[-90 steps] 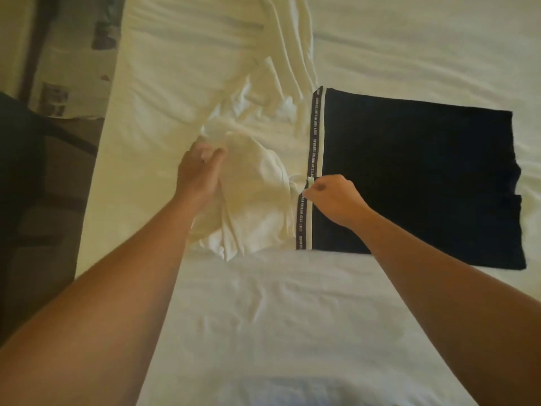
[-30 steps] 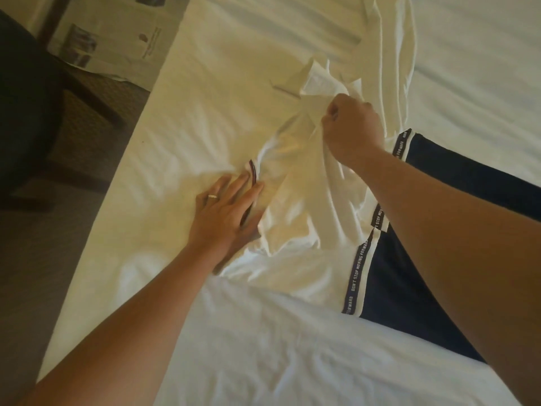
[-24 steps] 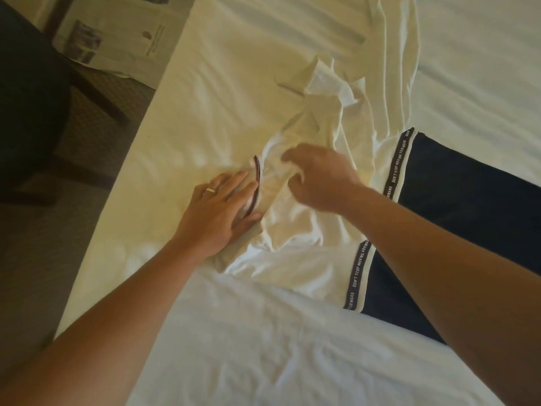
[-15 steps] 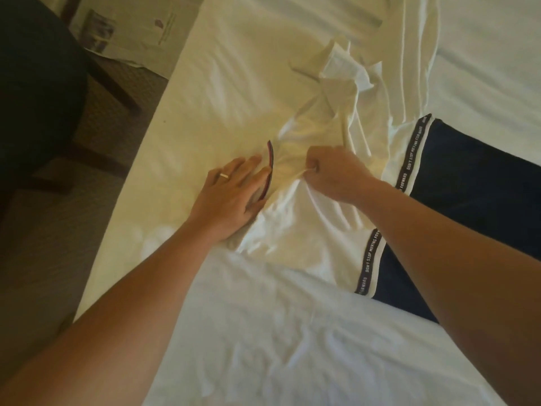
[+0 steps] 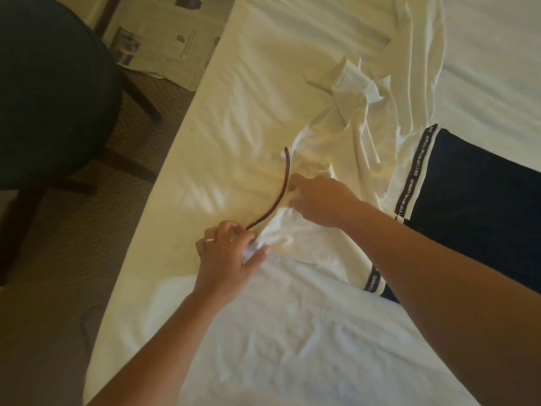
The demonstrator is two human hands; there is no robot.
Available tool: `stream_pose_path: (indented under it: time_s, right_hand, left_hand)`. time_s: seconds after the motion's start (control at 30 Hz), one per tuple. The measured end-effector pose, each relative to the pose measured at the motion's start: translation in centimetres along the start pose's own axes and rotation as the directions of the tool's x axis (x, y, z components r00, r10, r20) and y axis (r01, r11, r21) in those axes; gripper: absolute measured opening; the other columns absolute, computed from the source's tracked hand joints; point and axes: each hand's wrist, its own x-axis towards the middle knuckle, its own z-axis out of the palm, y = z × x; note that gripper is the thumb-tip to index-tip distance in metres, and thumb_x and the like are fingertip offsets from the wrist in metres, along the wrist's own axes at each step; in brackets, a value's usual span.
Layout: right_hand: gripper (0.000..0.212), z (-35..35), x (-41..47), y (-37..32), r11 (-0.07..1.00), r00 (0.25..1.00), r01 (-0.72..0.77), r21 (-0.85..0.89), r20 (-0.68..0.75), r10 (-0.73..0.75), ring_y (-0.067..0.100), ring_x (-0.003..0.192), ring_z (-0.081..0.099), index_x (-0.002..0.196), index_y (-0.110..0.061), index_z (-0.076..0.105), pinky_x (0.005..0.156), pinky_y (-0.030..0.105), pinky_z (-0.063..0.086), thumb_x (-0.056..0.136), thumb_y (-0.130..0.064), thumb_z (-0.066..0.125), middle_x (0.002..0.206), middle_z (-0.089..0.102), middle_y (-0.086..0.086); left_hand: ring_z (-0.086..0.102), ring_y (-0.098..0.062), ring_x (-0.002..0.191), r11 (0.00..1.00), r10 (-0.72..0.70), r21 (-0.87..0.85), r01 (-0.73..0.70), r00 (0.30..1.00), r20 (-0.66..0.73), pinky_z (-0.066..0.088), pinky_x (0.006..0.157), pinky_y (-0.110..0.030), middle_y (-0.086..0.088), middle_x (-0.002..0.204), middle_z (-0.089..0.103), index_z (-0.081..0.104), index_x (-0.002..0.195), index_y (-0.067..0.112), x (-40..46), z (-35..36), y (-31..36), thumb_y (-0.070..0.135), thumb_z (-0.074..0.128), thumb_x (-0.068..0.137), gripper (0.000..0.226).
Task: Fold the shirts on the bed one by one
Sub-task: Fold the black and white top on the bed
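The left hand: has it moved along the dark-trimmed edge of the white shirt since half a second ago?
Yes. The left hand slid toward the person, from beside the dark trim to its near end, where it now pinches the white shirt.

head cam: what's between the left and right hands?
Head view: crumpled white shirt fabric and its dark red-striped trim edge span from left hand to right hand.

Bedroom, prob. hotel or home. Big bed [image 5: 263, 68] w/ white sheet under both hands [image 5: 225, 253], shirts lying on it. Left of hands: carpet [image 5: 58, 259], dark chair [image 5: 44, 92] w/ wood legs beside bed edge. Beyond chair, newspaper [image 5: 169, 45] spread on the floor. Warm indoor light, no work gear.
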Motion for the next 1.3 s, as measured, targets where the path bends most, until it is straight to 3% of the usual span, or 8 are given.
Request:
stream_pose_path:
  time_s: [0.3, 0.47, 0.57, 0.77, 0.87, 0.93, 1.03, 1.3]
  right_hand:
    - [0.039, 3.3, -0.9, 0.6, 0.984, 0.922, -0.035, 0.174, -0.376, 0.099, 0.032, 0.113, 0.056, 0.136, -0.018, 0.052, 0.088, 0.042, 0.049, 0.099, -0.025, 0.057, 0.124, 0.06, 0.008]
    - [0.032, 7.8, -4.9, 0.7, 0.996, 0.785, 0.09, -0.002, -0.615, -0.072, 0.035, 0.119, 0.055, 0.12, -0.009, 0.065, 0.09, 0.046, 0.045, 0.09, -0.016, 0.06, 0.132, 0.059, 0.013]
    - [0.044, 10.2, -6.9, 1.9, 0.999, 0.873, 0.035, -0.007, -0.487, -0.034, 0.035, 0.143, 0.036, 0.139, -0.015, 0.055, 0.108, 0.047, 0.036, 0.1, -0.033, 0.047, 0.154, 0.042, 0.013]
    - [0.068, 9.6, -8.4, 7.5, 0.988, 0.984, 0.007, -0.154, -0.176, -0.034, 0.017, 0.154, -0.017, 0.16, -0.036, -0.006, 0.125, 0.043, 0.003, 0.103, -0.065, 0.016, 0.167, -0.02, -0.004]
    - [0.058, 8.8, -7.9, 7.5, 0.999, 0.965, 0.051, -0.013, -0.257, -0.053, 0.021, 0.155, 0.01, 0.157, -0.029, 0.03, 0.123, 0.045, 0.014, 0.104, -0.054, 0.029, 0.168, 0.013, 0.001]
    - [0.038, 7.4, -6.8, 7.1, 0.977, 0.868, 0.155, 0.144, -0.492, -0.065, 0.032, 0.124, 0.055, 0.128, -0.011, 0.064, 0.103, 0.052, 0.046, 0.102, -0.033, 0.047, 0.136, 0.06, 0.011]
    - [0.025, 3.2, -4.2, 6.4, 0.943, 0.755, 0.146, 0.299, -0.649, 0.089, 0.032, 0.082, 0.065, 0.111, -0.005, 0.069, 0.071, 0.045, 0.056, 0.097, -0.012, 0.05, 0.098, 0.071, 0.01]
    - [0.052, -5.0, 1.5, 6.7, 0.986, 0.994, -0.102, -0.128, -0.043, 0.097, 0.032, 0.102, 0.061, 0.143, -0.048, 0.04, 0.08, 0.037, 0.046, 0.098, -0.022, 0.048, 0.127, 0.061, 0.007]
  left_hand:
    - [0.055, -0.036, 0.095, 0.974, -0.192, 0.101, 0.205, 0.973, -0.129, 0.038, 0.081, -0.047, -0.001, 0.095, 0.058, 0.063, 0.091, 0.022, 1.6, 0.6, 2.0, 0.046, 0.052, 0.085, 0.027]
    - [0.051, -0.033, 0.122, 0.971, 0.11, 0.232, -0.066, 0.977, -0.18, 0.039, 0.09, -0.048, -0.006, 0.138, 0.056, 0.054, 0.131, 0.017, 1.3, 1.9, 5.9, 0.032, 0.063, 0.083, 0.051]
    - [0.045, -0.032, 0.14, 0.876, 0.359, 0.358, -0.322, 0.932, -0.041, 0.038, 0.097, -0.048, -0.01, 0.158, 0.042, 0.044, 0.151, 0.011, 2.2, 3.4, 5.8, 0.043, 0.05, 0.098, 0.062]
    - [0.027, -0.027, 0.152, 0.841, 0.294, 0.432, -0.324, 0.946, 0.137, 0.031, 0.108, -0.054, -0.003, 0.168, 0.022, 0.028, 0.16, 0.015, 3.2, 3.9, 3.6, 0.062, 0.034, 0.099, 0.077]
    - [0.031, -0.028, 0.15, 0.858, 0.251, 0.429, -0.283, 0.959, 0.129, 0.028, 0.109, -0.054, -0.003, 0.167, 0.026, 0.033, 0.158, 0.015, 3.1, 3.8, 4.6, 0.061, 0.04, 0.096, 0.078]
    - [0.038, -0.033, 0.146, 0.862, 0.236, 0.433, -0.264, 0.964, 0.119, 0.029, 0.105, -0.054, -0.006, 0.163, 0.035, 0.043, 0.151, 0.012, 3.3, 3.3, 5.7, 0.057, 0.049, 0.09, 0.077]
    - [0.044, -0.037, 0.138, 0.864, 0.225, 0.447, -0.231, 0.972, 0.066, 0.033, 0.102, -0.053, -0.012, 0.153, 0.046, 0.053, 0.14, 0.01, 4.1, 2.6, 7.4, 0.054, 0.054, 0.085, 0.07]
    - [0.027, -0.034, 0.151, 0.803, 0.392, 0.415, -0.428, 0.904, 0.172, 0.033, 0.107, -0.051, -0.014, 0.167, 0.023, 0.032, 0.158, 0.013, 6.3, 3.9, 6.2, 0.06, 0.037, 0.097, 0.077]
